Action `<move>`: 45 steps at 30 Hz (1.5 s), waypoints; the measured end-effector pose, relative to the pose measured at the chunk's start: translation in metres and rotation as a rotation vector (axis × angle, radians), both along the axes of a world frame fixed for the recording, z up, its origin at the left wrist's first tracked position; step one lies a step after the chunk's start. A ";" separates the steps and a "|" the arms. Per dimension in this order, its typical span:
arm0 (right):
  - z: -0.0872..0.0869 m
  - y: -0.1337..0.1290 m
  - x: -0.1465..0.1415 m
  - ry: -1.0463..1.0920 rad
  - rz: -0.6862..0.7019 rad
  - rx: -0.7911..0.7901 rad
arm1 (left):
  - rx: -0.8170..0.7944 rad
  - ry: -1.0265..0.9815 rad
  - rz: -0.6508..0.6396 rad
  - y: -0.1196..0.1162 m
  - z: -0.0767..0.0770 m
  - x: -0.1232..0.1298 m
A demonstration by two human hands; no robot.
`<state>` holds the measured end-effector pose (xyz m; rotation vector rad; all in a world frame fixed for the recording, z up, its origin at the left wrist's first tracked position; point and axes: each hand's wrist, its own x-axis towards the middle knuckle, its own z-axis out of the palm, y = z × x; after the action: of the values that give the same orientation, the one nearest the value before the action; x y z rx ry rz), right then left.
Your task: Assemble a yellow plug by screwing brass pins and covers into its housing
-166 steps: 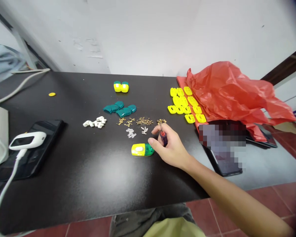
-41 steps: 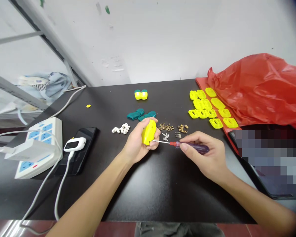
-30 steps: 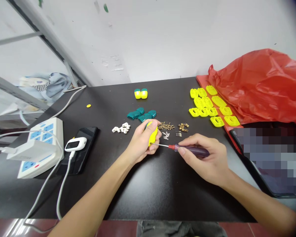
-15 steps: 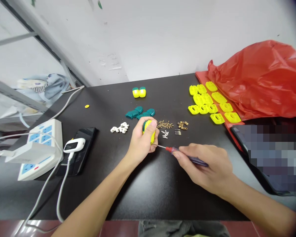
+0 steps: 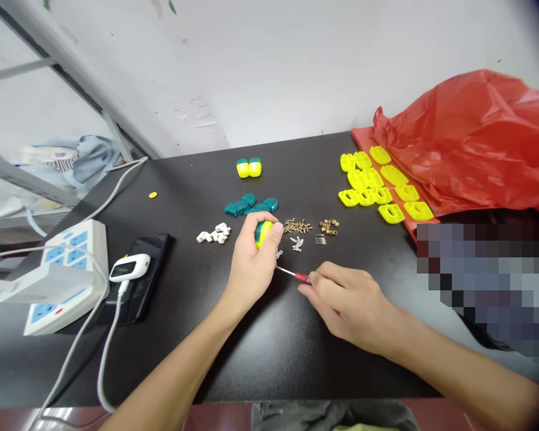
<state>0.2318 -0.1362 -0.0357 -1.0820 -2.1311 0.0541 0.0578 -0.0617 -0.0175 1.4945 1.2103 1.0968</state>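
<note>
My left hand (image 5: 254, 254) is wrapped round a small yellow-and-green plastic case (image 5: 263, 233), with the thumb along its right side. Closed round a screwdriver (image 5: 302, 278) with a red collar is my right hand (image 5: 348, 305). The driver's thin shaft points left, and its tip ends at the lower edge of my left hand, where the contact is hidden. Just beyond lie brass screws (image 5: 297, 226), clear plastic bits (image 5: 297, 243), thin metal pins (image 5: 320, 239) and small brass-coloured pieces (image 5: 329, 226). White plastic parts (image 5: 214, 233) and green shells (image 5: 251, 205) lie to the left and behind.
Two yellow-and-green cases (image 5: 248, 167) stand at the back. Several yellow shells (image 5: 365, 178) lie beside a red plastic bag (image 5: 471, 143). On the left are a power strip (image 5: 72, 263), a phone (image 5: 155, 257), a white device (image 5: 130, 267) and cables. A yellow disc (image 5: 153, 195) lies far left.
My left hand has turned the case, so less yellow shows. My right hand has shifted left and slightly down with the screwdriver, its handle now mostly covered. The whole view has shifted slightly.
</note>
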 end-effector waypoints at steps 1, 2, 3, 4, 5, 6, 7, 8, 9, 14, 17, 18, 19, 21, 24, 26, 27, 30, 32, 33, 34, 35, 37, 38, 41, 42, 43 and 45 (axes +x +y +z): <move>-0.001 0.000 -0.001 0.066 0.017 -0.027 | 0.032 0.009 0.004 -0.001 0.000 0.000; -0.002 0.000 -0.003 0.147 0.035 -0.065 | 0.065 0.015 0.010 -0.002 0.000 0.000; -0.003 0.000 -0.005 0.237 0.049 -0.116 | 0.096 0.021 0.019 -0.003 0.001 -0.001; -0.003 0.000 -0.008 0.330 0.052 -0.181 | 0.124 0.027 0.029 -0.004 0.001 -0.001; -0.003 0.000 -0.010 0.423 0.044 -0.262 | 0.152 0.032 0.041 -0.004 0.001 -0.001; -0.003 0.000 -0.013 0.523 0.026 -0.363 | 0.177 0.036 0.052 -0.005 0.001 -0.002; -0.002 0.001 -0.015 0.632 0.013 -0.484 | 0.201 0.041 0.058 -0.005 0.001 -0.002; -0.001 0.002 -0.016 0.753 0.009 -0.628 | 0.227 0.047 0.060 -0.005 0.000 -0.003; 0.000 0.004 -0.017 0.886 0.016 -0.785 | 0.256 0.054 0.060 -0.005 0.000 -0.003; 0.009 0.015 -0.012 1.349 0.205 -1.425 | 0.459 0.077 0.056 -0.005 -0.001 -0.005; 0.013 0.017 -0.009 1.377 0.221 -1.491 | 0.546 0.082 0.055 -0.005 -0.001 -0.004; 0.014 0.016 -0.009 1.366 0.208 -1.468 | 0.550 0.077 0.052 -0.006 0.000 -0.004; 0.014 0.015 -0.009 1.346 0.192 -1.427 | 0.537 0.062 0.053 -0.006 0.000 -0.003; 0.015 0.013 -0.009 1.270 0.156 -1.293 | 0.464 0.012 0.070 -0.007 0.002 -0.002; 0.011 0.010 -0.007 0.975 0.086 -0.887 | 0.291 -0.035 0.092 -0.005 0.004 -0.003; 0.007 0.009 -0.003 0.677 0.073 -0.524 | 0.160 -0.010 0.059 -0.003 0.005 -0.005; 0.005 0.009 -0.001 0.533 0.082 -0.356 | 0.098 0.004 0.038 -0.001 0.006 -0.005; 0.001 0.007 0.002 0.231 0.099 -0.040 | -0.044 0.004 -0.018 0.001 0.006 -0.006; 0.001 0.006 0.002 0.132 0.085 0.036 | -0.083 -0.023 -0.026 0.000 0.006 -0.004; 0.001 0.005 0.001 0.122 0.080 0.045 | -0.084 -0.034 -0.025 0.000 0.006 -0.003; 0.001 0.004 0.000 0.144 0.079 0.035 | -0.073 -0.039 -0.021 -0.001 0.005 -0.002; 0.002 0.003 -0.001 0.196 0.078 0.003 | -0.054 -0.039 -0.017 -0.002 0.004 -0.001; 0.002 0.003 -0.004 0.364 0.060 -0.130 | -0.014 -0.020 -0.011 -0.005 0.003 0.001; 0.002 0.003 -0.005 0.468 0.039 -0.234 | 0.004 -0.007 -0.010 -0.006 0.002 0.001; 0.003 0.003 -0.011 0.824 -0.029 -0.638 | 0.071 0.022 -0.006 -0.008 0.000 0.000; 0.004 0.004 -0.012 0.956 -0.034 -0.787 | 0.103 0.031 -0.003 -0.008 0.000 -0.001; 0.005 0.005 -0.013 1.086 -0.027 -0.929 | 0.142 0.041 0.001 -0.009 0.000 -0.002; 0.009 0.008 -0.014 1.289 0.013 -1.185 | 0.229 0.071 0.007 -0.009 -0.001 -0.003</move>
<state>0.2180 -0.1287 -0.0267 -1.0800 -0.7685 1.6669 0.0547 -0.0711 -0.0181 1.7157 1.1690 1.2285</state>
